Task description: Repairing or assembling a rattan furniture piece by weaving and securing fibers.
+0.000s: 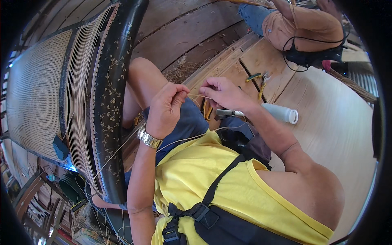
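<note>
Both my hands at frame centre, a pale strand (197, 96) between them. Left hand (165, 109) – thumb and fingertips pinched tight on it; right hand (223, 94) – fingers curled in, gripping it just to the right. Silver watch (150, 136) on my left wrist. Black rail (112, 90) with painted vines and flowers runs down the left part of frame; beside it, rows of stretched strands (81, 61), then a woven cane panel (34, 85) at far left. Yellow-handled pliers (260, 83) and a pale cylinder (281, 113) lie right of centre, near my right forearm. Another person (304, 30) sits upper right.
</note>
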`<action>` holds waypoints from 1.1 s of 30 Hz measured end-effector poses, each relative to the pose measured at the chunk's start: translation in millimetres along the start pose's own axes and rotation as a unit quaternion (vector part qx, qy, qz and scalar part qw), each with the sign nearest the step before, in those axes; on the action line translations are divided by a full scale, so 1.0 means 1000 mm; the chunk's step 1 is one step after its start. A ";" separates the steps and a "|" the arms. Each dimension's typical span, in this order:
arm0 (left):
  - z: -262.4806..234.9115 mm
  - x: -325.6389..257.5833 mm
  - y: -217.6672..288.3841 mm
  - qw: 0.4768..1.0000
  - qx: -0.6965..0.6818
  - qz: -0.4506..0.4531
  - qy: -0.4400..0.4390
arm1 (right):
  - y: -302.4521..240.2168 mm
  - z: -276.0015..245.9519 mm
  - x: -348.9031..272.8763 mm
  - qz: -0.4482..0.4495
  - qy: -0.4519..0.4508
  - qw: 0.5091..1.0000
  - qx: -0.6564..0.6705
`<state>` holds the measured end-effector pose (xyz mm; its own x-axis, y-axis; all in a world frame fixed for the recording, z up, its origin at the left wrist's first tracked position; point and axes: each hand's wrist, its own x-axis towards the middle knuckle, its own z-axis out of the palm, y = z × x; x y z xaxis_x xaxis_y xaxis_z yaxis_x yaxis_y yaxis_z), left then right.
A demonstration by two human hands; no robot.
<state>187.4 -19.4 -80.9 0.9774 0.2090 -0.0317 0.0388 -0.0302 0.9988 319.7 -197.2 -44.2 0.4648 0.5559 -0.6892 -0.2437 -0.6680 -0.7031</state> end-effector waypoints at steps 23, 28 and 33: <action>0.020 -0.019 -0.013 0.978 -0.157 -0.115 0.078 | 0.013 0.010 0.004 -0.119 0.015 0.982 0.144; 0.019 -0.015 -0.017 0.818 -0.519 -0.237 0.077 | 0.015 0.022 0.001 -0.335 0.059 0.935 -0.100; 0.023 -0.013 -0.016 0.801 -0.531 -0.263 0.082 | 0.013 0.031 0.005 -0.315 0.067 0.943 -0.086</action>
<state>178.8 -44.3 -97.8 0.8399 0.0485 -0.5405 0.1523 0.9349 0.3206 292.7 -188.4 -62.4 0.5774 0.8092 -0.1085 0.2525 -0.3033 -0.9188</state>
